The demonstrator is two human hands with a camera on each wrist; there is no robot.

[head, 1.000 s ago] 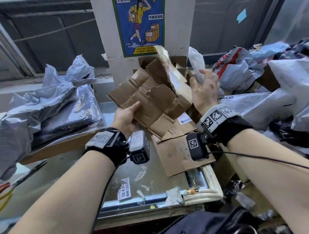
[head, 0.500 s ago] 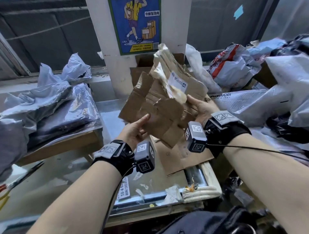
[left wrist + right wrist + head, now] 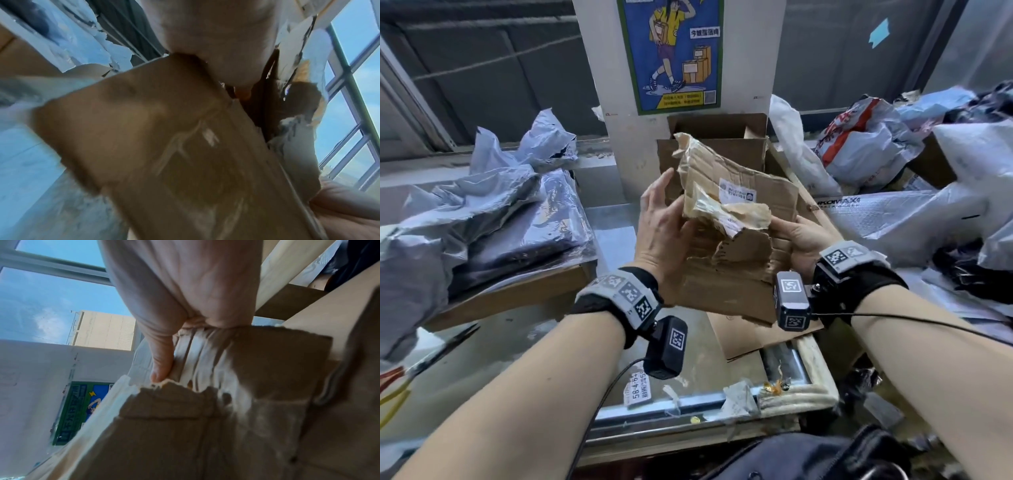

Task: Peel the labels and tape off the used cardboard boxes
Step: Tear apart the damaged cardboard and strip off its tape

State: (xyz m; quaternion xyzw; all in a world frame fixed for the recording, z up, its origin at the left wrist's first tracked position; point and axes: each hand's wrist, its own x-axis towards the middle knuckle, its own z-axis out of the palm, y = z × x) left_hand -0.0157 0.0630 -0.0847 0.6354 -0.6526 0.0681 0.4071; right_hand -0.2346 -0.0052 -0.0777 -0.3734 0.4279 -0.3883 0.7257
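A torn, flattened piece of brown cardboard [image 3: 736,274] hangs in the air between both hands, above the metal table. It carries a small white label [image 3: 738,193] near the top, and below that a half-peeled strip of tape and paper [image 3: 726,212]. My left hand [image 3: 661,222] is at its left edge with the back of the hand showing. Its fingers point up and the thumb lies against the cardboard [image 3: 164,129]. My right hand [image 3: 801,236] grips the right side from below, its thumb [image 3: 162,363] pressing on the torn, ridged layer [image 3: 205,353].
An open cardboard box [image 3: 715,137] stands behind, against a pillar with a poster [image 3: 671,51]. Another flat cardboard sheet [image 3: 750,335] lies on the metal table [image 3: 571,342], which has stuck-on label scraps [image 3: 640,387]. Grey mailer bags [image 3: 482,212] lie left, a parcel pile [image 3: 893,212] right, pliers [image 3: 431,356] far left.
Both hands have turned the cardboard so that its labelled face shows and have raised it. My left hand moved from under the piece to its left edge. The right hand dropped to its lower right side.
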